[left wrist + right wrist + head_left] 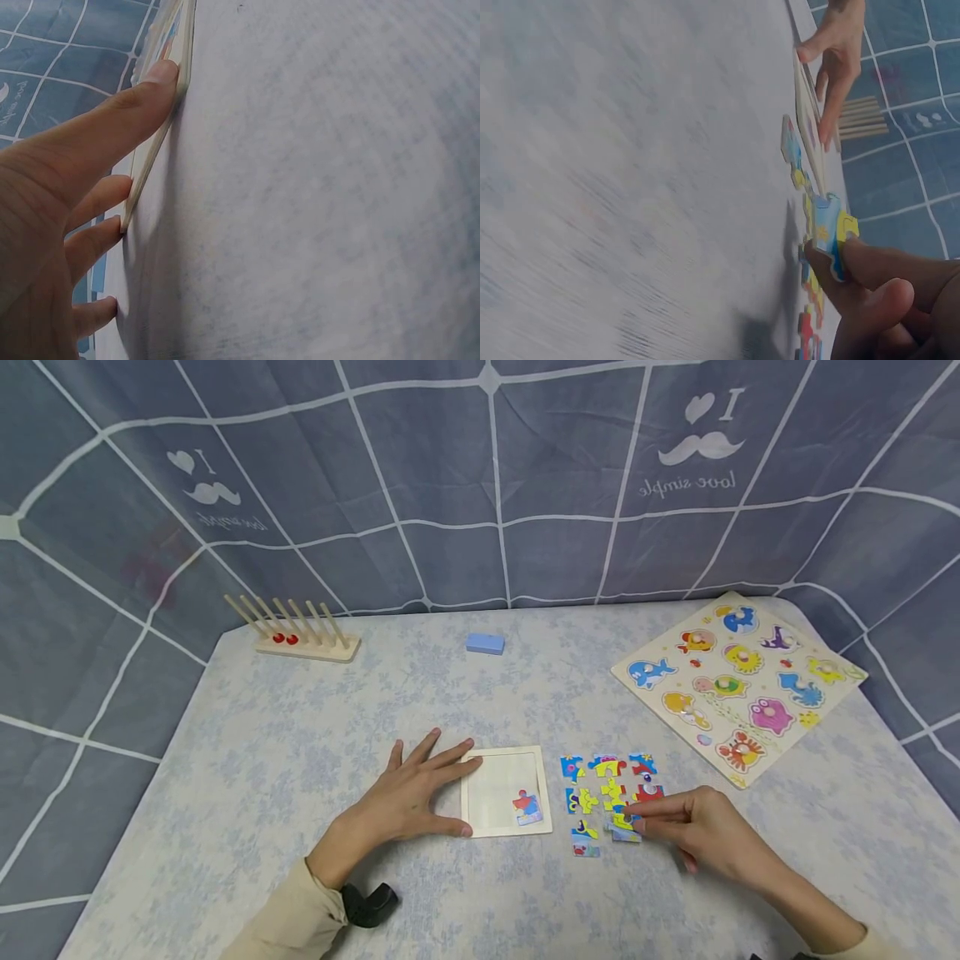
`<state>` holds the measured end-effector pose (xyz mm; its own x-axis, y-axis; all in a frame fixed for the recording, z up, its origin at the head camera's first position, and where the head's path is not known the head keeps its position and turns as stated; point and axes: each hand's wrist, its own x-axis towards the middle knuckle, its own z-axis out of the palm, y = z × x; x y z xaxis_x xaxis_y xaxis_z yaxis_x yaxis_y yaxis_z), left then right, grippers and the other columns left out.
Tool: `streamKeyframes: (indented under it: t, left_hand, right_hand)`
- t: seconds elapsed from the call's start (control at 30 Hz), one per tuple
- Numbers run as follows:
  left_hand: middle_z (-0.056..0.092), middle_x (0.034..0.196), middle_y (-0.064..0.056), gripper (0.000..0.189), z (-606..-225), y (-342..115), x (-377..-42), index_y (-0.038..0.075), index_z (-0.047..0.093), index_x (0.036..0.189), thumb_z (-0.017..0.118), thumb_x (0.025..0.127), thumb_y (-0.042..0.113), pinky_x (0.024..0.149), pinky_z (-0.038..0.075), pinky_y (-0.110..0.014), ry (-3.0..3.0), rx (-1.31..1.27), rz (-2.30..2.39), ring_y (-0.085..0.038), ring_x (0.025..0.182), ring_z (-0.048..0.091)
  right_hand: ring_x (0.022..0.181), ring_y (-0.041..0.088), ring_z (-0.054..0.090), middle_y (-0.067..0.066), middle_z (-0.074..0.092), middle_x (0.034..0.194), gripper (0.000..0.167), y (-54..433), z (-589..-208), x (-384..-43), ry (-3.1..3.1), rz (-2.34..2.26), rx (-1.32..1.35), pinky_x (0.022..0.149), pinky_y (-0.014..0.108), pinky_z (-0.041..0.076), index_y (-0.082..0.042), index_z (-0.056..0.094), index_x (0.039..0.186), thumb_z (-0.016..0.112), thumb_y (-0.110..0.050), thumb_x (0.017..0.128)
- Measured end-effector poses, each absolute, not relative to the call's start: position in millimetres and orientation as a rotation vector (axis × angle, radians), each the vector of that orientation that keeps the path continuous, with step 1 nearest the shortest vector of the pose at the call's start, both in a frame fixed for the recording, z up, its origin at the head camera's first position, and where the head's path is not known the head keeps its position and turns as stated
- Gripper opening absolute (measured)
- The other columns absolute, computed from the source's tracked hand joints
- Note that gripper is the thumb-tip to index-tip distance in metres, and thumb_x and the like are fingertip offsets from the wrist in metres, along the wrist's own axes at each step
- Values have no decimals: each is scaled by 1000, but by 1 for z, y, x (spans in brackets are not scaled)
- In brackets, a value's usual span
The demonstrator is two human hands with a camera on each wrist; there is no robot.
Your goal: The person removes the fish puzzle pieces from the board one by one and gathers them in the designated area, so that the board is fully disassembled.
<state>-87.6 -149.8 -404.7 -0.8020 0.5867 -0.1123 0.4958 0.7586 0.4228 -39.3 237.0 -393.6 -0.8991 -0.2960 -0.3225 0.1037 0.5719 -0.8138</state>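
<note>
A shallow wooden puzzle tray point(493, 785) lies on the table with a red-and-blue puzzle piece point(528, 808) in its lower right corner. My left hand point(405, 797) is spread at the tray's left side, thumb and fingertips touching its edge. To the right of the tray, my right hand point(705, 832) pinches a blue-and-yellow puzzle piece point(826, 229) between thumb and finger. The held piece is above the table in the right wrist view. Several loose puzzle pieces point(587, 800) are spread in rough rows beside the tray, the right fingertips over some of them.
A wooden sea-animal knob puzzle board point(712, 739) lies at the right. A pegged wooden stand point(311, 647) with red beads is at the back left, and a blue block point(485, 644) at the back middle. Behind the table hangs a grey-blue curtain point(450, 485).
</note>
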Motion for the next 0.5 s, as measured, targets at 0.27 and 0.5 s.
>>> streamKeyframes:
  t: [0.27, 0.5]
  left_hand:
    - [29, 160, 4, 88, -406, -150, -88, 24, 47, 148, 78, 74, 59, 105, 7, -77, 2722, 848, 558, -40, 148, 11]
    - [29, 160, 3, 87, -406, -150, -88, 24, 47, 148, 77, 74, 59, 105, 7, -77, 2723, 857, 557, -40, 148, 11]
  right_hand:
    - [45, 6, 38, -3, 55, 56, 18, 230, -400, -32, 2479, -1186, -152, 42, 21, 30, -17, 80, 99, 79, -25, 83]
    - [54, 7, 47, -9, 60, 67, 13, 222, -400, -31, 2661, -1061, -132, 50, 23, 38, -19, 79, 91, 81, -15, 79]
